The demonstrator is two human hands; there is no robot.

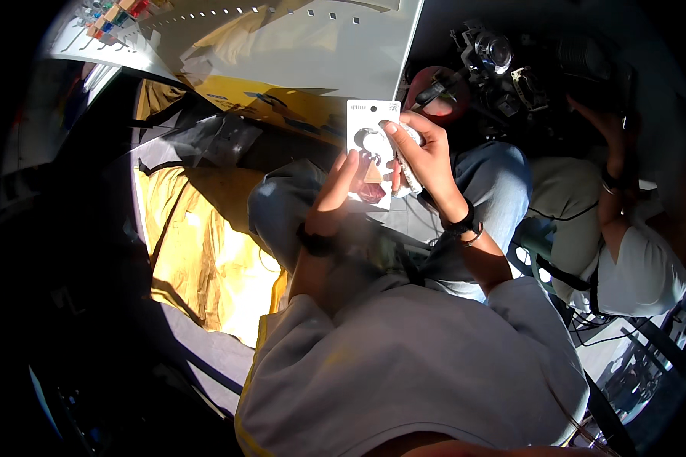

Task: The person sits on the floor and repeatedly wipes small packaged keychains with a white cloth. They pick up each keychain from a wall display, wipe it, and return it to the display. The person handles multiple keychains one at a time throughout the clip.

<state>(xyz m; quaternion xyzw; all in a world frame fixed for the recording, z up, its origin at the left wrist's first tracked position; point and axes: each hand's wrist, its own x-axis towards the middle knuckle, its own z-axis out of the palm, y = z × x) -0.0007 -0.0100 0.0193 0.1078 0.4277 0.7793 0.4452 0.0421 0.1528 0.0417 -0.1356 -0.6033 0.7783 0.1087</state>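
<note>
Facing up toward the wearer, a white card package (368, 156) is in both hands above the lap, probably so its front can be seen. The right hand (428, 152) is clamped on its right edge, thumb in front, alongside a whitish textured item (411, 181); the left hand (335, 186) touches the left side, whether pinching or merely steadying I cannot tell. Jeans-clad knees (501, 171) flank them, and a white panel (335, 57) beyond likely limits forward reach. Yellow cloth (198, 247) lies left; a co-worker's hand (601, 126) is at right.
</note>
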